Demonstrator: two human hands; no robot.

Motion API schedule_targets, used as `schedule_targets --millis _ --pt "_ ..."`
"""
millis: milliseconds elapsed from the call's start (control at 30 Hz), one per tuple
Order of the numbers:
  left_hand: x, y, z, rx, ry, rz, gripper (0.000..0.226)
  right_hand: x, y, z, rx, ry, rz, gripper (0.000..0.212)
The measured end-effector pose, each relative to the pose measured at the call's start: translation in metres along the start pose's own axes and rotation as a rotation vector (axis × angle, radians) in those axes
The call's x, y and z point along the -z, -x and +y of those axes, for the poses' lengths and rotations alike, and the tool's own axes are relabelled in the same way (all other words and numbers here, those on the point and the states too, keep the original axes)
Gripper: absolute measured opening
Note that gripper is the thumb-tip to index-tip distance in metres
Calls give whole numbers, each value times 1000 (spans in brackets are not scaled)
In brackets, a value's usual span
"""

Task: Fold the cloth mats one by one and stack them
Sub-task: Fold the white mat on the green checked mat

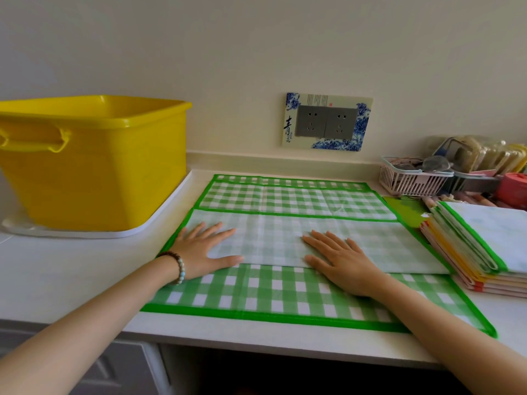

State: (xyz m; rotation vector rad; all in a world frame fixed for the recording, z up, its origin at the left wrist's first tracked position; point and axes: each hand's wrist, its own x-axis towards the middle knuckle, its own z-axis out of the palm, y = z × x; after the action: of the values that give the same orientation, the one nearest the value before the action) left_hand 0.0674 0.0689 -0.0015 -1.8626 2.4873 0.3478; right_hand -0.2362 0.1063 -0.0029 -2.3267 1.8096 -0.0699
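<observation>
A green-and-white checked cloth mat [285, 292] with a bright green border was laid across the white tabletop [57, 266], directly in front of the person. It was partly folded: a pale band of its underside was turned across the middle, with the near edge of that band lying over the near checked part, and a green-edged checked strip was seen beyond it. The left hand [205, 249] was pressed flat on the left end of the pale band, and the right hand [342, 263] was pressed flat near the band's middle. The grip of each hand was apart, with fingers straight and spread and nothing clasped. A beaded bracelet [176, 266] was worn on the left wrist.

A stack of folded cloth mats [484, 232] was set at the right, just beside the checked mat's right edge. A large yellow plastic tub [94, 166] was stood on a white tray [159, 223] at the far left. A double grey wall socket [326, 122] in a blue-and-white patterned frame was mounted behind, and a white slatted plastic basket [413, 181] was placed at the far right.
</observation>
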Motion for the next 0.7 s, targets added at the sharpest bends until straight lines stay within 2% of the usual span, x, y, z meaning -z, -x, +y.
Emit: schedule_targets --millis 200,267,333,433,567,700 --pt "11 0 10 -25 41 -25 127 2 -1 -1 -13 9 -20 57" --pt "12 2 25 -138 33 -10 111 2 0 -1 -13 7 -15 57" --pt "13 7 44 -256 71 -18 84 2 0 -2 -14 1 -9 57" --pt "16 6 60 -338 100 20 54 3 1 -3 -21 -20 -1 57" --pt "21 4 63 -359 43 64 39 2 1 0 -4 -52 22 57" --pt "21 6 61 -377 -81 72 39 3 2 6 24 -75 16 58"
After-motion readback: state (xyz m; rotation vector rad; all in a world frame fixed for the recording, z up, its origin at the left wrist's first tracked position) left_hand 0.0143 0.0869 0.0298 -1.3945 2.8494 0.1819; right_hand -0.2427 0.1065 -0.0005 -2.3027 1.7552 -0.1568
